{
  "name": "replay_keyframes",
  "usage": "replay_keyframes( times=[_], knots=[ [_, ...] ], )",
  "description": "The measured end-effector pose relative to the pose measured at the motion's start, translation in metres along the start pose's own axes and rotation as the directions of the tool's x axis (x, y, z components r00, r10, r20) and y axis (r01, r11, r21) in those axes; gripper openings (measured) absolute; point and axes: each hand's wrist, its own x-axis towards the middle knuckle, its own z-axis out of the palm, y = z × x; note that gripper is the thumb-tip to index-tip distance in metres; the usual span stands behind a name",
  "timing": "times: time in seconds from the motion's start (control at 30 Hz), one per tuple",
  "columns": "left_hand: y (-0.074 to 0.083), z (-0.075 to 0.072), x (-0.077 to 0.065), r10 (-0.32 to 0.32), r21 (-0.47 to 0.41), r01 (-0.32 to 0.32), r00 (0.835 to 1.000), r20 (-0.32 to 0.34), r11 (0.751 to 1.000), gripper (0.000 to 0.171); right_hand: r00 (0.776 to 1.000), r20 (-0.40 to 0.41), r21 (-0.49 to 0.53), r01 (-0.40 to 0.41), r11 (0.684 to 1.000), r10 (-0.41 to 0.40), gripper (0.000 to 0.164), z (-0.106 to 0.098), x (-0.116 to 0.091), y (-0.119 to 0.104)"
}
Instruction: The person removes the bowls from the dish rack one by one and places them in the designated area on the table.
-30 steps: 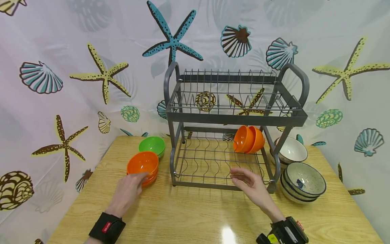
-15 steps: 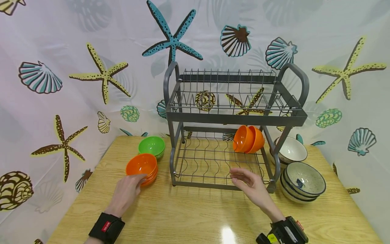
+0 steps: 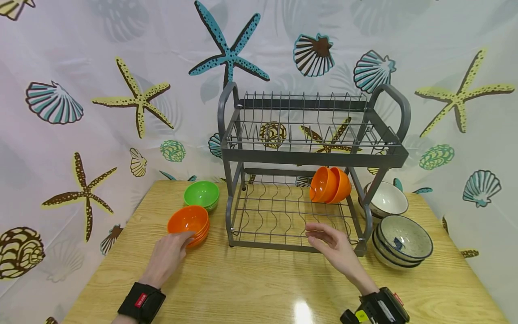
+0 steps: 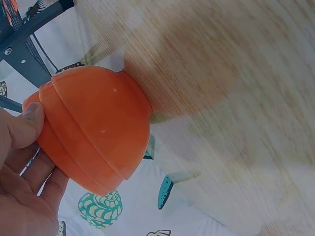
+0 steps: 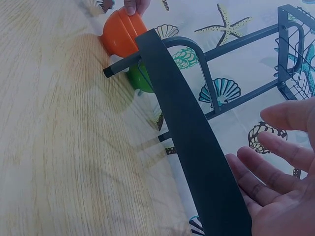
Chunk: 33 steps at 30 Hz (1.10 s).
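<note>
On the table's left side, my left hand pinches the near rim of a stack of orange bowls. The left wrist view has the thumb on the outer side of the orange bowls and the other fingers at the rim. My right hand hangs by the front bar of the dish rack, fingers loosely bent, holding nothing. Close up in the right wrist view, its palm is beside the rack's dark frame. Two orange bowls lean on edge at the lower shelf's right end.
Green bowls are stacked just behind the orange stack. Right of the rack stand a white bowl and a stack of speckled bowls with dark rims. A patterned cloth hangs behind the wooden table.
The top orange bowl has sunk slightly onto the stack, and my left hand has shifted a little left with it. My right hand has stayed where it was.
</note>
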Motion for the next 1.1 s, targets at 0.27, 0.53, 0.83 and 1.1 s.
replay_keyframes(
  times=[0.27, 0.53, 0.83, 1.1],
  knots=[
    [0.003, -0.001, -0.001, -0.001, -0.009, 0.001, 1.0, 0.007, 1.0, 0.016, 1.0, 0.004, 0.0, -0.013, 1.0, 0.013, 0.037, -0.001, 0.001, -0.001],
    [0.009, 0.002, 0.001, 0.134, -0.02, -0.136, 0.989, -0.066, 0.991, 0.046, 1.0, -0.024, 0.005, -0.003, 1.0, 0.003, 0.038, -0.003, 0.004, -0.005],
    [0.025, 0.007, -0.002, 0.155, -0.049, -0.157, 0.987, -0.037, 0.986, 0.052, 0.998, -0.046, -0.116, -0.056, 0.992, 0.051, 0.046, -0.017, 0.016, -0.018],
    [0.039, 0.014, -0.005, 0.147, -0.084, -0.145, 0.989, 0.014, 0.986, 0.053, 0.993, -0.09, -0.259, -0.095, 0.961, 0.074, 0.057, -0.029, 0.036, -0.028]
  ],
)
